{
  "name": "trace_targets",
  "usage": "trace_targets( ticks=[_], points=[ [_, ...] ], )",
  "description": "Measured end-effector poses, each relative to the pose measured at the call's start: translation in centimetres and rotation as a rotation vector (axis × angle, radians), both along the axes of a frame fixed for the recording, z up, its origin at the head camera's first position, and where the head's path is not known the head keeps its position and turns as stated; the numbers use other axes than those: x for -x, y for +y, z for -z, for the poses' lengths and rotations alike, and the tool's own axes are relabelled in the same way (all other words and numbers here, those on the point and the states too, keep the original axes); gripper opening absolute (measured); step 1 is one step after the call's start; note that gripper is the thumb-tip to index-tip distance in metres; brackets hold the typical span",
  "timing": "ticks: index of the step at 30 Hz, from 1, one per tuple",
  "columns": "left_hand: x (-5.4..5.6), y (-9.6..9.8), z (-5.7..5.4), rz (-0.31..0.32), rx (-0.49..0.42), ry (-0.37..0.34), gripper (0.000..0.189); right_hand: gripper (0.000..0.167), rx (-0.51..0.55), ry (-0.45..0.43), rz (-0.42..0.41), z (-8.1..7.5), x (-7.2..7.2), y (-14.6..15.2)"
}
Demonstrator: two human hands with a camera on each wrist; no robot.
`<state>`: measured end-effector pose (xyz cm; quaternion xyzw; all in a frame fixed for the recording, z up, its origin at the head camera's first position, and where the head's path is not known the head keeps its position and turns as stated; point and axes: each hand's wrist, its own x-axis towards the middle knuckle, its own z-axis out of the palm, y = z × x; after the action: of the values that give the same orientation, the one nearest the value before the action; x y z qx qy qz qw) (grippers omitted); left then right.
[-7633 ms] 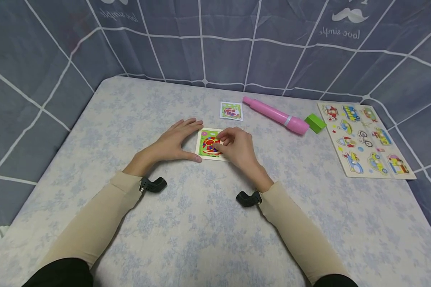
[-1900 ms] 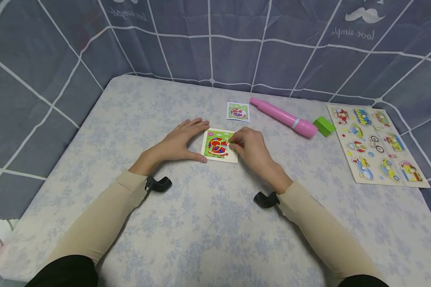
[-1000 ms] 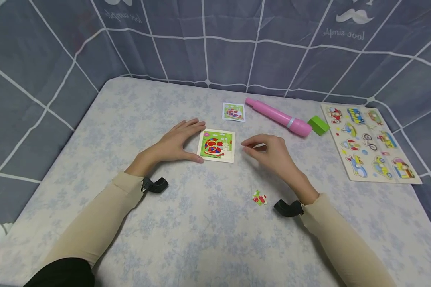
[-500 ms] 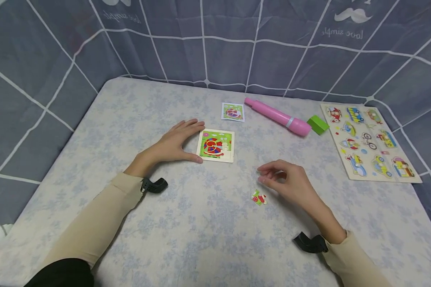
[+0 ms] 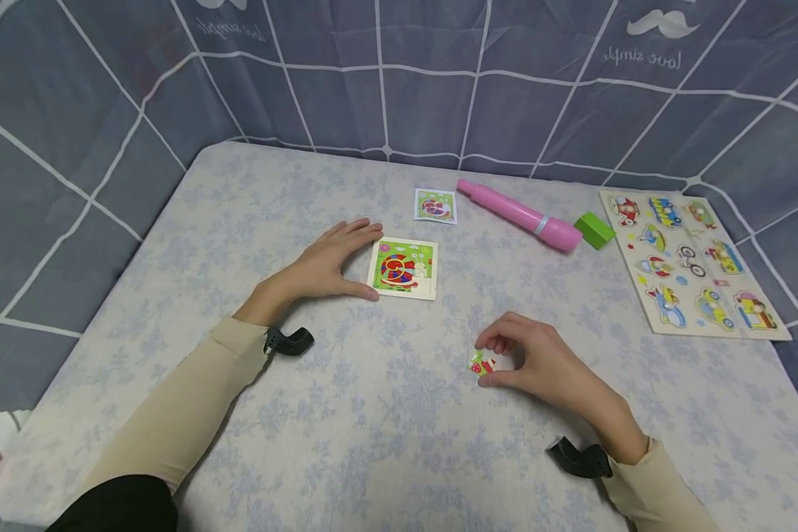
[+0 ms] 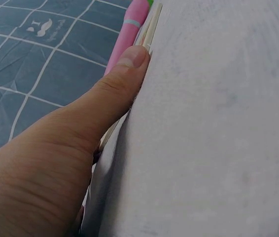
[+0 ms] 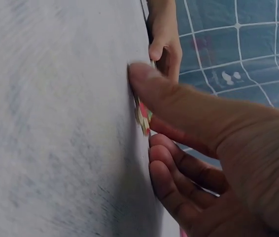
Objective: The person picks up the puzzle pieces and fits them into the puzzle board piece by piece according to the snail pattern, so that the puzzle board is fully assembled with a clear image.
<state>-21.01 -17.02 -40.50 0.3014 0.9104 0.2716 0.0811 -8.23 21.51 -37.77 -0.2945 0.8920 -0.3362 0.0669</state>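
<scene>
A square puzzle board [image 5: 404, 295] with a snail picture lies mid-table, showing a bare pale patch at its lower right corner. My left hand [image 5: 326, 266] rests along the board's left side, fingers fairly straight; the left wrist view has the thumb [image 6: 129, 61] against its edge. Closer to me on the right, my right hand [image 5: 539, 362] has thumb and forefinger round opposite edges of a small green and red puzzle piece [image 5: 482, 365]. In the right wrist view the piece [image 7: 143, 116] sits low at the table, partly behind the thumb; the other fingers are curled.
Behind the board lie a small snail picture card [image 5: 435, 206] and a pink flashlight-shaped stick [image 5: 519, 213]. A green block [image 5: 595, 230] sits between the stick and a large vehicle puzzle board [image 5: 691, 273] at right. A grey curtain [image 5: 425, 103] hangs behind the table.
My right hand worked at the puzzle board's right side, let go there, then came right and toward me to grip the loose puzzle piece. My left hand stayed by the board.
</scene>
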Motion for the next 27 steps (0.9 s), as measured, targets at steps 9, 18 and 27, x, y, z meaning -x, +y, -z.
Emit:
trace_targets(
  ticks=[9,18,27],
  points=[
    [-0.08,0.04,-0.13,0.003,-0.002,0.001,0.114,0.035,0.014,-0.057,0.014,0.12,0.0,-0.13],
    [0.06,-0.07,-0.3,0.002,0.003,0.006,0.115,0.04,0.042,-0.093,0.059,0.16,0.15,-0.3],
    [0.31,0.09,0.08,0.009,-0.001,0.005,0.115,0.034,0.105,-0.101,0.034,0.74,0.1,-0.5]
  ],
)
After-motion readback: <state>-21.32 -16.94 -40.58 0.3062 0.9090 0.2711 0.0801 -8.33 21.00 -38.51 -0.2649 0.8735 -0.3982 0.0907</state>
